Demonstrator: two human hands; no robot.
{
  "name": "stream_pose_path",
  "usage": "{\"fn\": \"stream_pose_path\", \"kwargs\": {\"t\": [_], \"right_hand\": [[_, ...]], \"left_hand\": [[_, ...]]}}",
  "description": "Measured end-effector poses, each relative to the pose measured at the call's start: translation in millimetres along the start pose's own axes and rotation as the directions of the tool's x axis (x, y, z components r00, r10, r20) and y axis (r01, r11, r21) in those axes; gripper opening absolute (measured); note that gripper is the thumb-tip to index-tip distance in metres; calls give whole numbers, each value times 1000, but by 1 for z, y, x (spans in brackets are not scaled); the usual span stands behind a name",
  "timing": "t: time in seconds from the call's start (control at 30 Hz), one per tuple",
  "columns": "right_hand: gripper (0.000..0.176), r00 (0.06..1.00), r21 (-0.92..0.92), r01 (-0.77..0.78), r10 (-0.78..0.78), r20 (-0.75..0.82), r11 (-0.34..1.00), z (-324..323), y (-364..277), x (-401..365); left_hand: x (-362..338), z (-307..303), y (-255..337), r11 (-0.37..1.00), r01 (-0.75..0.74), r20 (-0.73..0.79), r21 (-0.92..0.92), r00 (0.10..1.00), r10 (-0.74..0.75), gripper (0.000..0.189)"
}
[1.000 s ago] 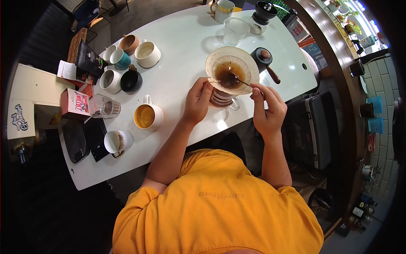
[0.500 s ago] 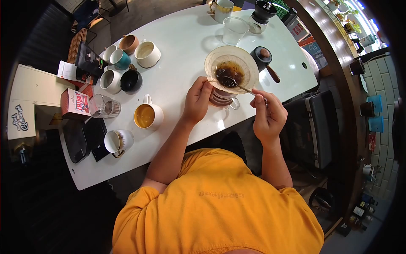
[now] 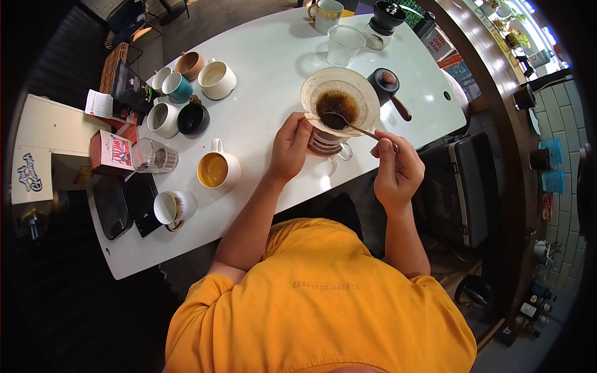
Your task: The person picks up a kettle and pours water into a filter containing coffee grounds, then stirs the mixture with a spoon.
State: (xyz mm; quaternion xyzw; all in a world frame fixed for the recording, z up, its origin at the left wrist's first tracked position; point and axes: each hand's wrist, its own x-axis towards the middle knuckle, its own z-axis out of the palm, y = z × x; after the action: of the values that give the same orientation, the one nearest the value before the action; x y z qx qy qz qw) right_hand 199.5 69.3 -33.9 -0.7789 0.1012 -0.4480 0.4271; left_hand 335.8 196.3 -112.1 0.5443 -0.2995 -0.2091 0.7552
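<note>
At the counter's (image 3: 267,74) near edge, a dripper (image 3: 311,87) lined with paper sits on a glass server (image 3: 324,148), with wet dark grounds (image 3: 342,101) in its middle. A spoon (image 3: 348,124) rests with its bowl in the near side of the grounds, and its handle slants out over the rim toward the person. The right hand (image 3: 396,166) holds the end of that handle, fingers pinching it from both sides. The left hand (image 3: 289,149) is at the dripper's near-left rim, thumb and fingers pressed together on the edge.

Just beyond the dripper stand a black pot (image 3: 382,82) with a wooden handle and a clear cup (image 3: 345,45). To the left, well apart, a white mug (image 3: 214,171) holds a tan drink, and farther back a cluster of cups (image 3: 186,93) stands together.
</note>
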Motion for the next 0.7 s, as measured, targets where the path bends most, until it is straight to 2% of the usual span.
{"fn": "stream_pose_path", "kwargs": {"t": [0.33, 0.5, 0.7], "right_hand": [[10, 1000, -84, -3, 5, 18, 996, 3, 7, 4], [14, 998, -170, 65, -60, 37, 983, 4, 7, 8], [17, 989, -185, 143, -146, 2, 972, 1, 8, 13]], "left_hand": [[0, 0, 0, 1000, -3, -4, 0, 1000, 3, 21], [0, 1, 0, 1000, 2, -12, -1, 1000, -2, 21], [0, 1, 0, 1000, -7, -13, 8, 1000, 7, 21]]}}
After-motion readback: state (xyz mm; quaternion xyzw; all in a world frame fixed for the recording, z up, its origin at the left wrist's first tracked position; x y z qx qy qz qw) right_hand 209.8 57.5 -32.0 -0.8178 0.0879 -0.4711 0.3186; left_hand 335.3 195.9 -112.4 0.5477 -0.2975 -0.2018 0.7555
